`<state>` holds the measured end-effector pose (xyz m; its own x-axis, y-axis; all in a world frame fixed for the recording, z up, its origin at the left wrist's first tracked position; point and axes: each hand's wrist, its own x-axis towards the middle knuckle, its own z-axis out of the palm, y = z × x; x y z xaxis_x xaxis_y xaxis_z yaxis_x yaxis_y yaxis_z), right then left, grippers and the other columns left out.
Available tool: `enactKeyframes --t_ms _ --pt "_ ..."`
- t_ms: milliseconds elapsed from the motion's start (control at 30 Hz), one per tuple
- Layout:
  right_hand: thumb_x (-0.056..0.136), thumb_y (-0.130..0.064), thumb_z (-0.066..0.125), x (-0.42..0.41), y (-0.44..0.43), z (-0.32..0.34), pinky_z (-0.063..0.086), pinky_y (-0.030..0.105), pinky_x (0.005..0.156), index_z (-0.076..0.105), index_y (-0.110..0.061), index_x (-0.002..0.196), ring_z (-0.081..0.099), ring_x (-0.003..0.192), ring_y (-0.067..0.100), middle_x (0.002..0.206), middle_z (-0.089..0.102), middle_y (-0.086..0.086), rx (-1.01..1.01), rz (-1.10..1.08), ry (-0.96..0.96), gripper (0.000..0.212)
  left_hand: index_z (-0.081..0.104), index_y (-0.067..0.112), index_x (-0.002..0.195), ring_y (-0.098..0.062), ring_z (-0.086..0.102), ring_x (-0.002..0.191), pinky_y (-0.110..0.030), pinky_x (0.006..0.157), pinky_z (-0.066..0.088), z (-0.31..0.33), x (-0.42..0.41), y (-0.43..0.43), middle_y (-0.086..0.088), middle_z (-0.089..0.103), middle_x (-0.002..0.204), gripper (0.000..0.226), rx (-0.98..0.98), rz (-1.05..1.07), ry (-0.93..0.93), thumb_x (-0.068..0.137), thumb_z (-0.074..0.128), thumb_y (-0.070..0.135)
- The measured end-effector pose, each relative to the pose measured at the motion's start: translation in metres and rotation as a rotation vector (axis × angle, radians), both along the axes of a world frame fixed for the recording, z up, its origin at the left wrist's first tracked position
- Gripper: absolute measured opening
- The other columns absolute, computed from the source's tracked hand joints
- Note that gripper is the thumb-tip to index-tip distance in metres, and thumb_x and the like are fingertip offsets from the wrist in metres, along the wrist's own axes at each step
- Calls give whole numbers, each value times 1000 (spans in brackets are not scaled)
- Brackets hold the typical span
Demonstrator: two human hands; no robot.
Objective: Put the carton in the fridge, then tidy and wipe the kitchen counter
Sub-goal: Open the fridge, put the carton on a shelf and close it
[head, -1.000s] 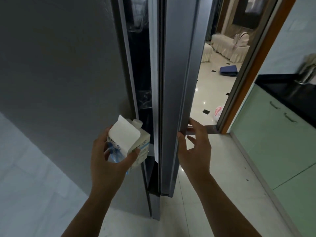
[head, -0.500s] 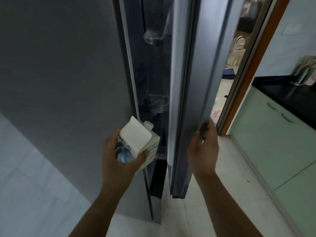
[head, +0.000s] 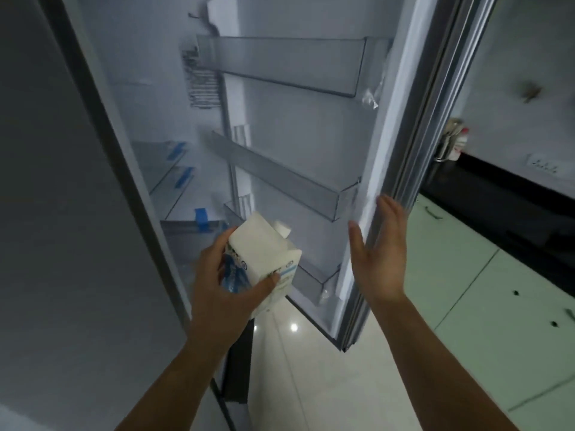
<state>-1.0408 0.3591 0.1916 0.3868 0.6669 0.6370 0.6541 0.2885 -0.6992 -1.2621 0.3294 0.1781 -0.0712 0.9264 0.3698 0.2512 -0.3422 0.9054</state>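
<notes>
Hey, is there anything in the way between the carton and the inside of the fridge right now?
Nothing visible does. The fridge door stands wide open, the left hand holds the carton just before the opening, and the right hand is open beside the door's edge, clear of the path.

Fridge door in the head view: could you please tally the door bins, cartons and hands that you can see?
Door bins: 3 (top bin, middle bin, bottom bin)
Cartons: 1 (carton)
Hands: 2 (left hand holding the carton, right hand flat by the door edge)
Total: 6
</notes>
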Motion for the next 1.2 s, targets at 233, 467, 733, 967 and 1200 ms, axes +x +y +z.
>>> enactKeyframes --t_ms 233,467,733,967,1200 --pt "88 -33 57 23 82 37 39 28 97 52 -5 122 48 118 27 127 53 15 29 39 -461 44 45 12 128 -31 57 115 -52 81 56 11 27 66 -11 54 128 91 9 -49 -3 53 77 53" --pt "93 -41 44 48 187 54 39 38 87 42 -13 131 52 110 27 126 52 7 -289 34 -851 48 45 24 129 -19 54 118 -46 84 56 18 60 136 -3 52 128 88 -24 -22 1 51 76 50" --pt "74 -27 73 102 268 40 37 28 61 67 -15 89 63 61 25 73 68 1 -59 57 -821 20 49 23 127 -15 57 114 -24 78 57 1 94 196 -1 57 125 75 -39 106 -23 61 83 28" --pt "84 -31 63 112 325 50 41 33 69 64 -15 99 63 77 28 89 66 4 -76 269 -777 22 51 27 124 -8 60 107 -12 70 53 8 103 236 2 61 119 67 1 270 -62 65 78 9" --pt "91 -37 52 31 372 60 42 32 76 57 -16 120 58 98 24 112 59 4 14 578 -807 36 50 38 122 -7 56 112 -28 84 53 18 68 257 11 59 122 70 11 432 -30 65 80 9"
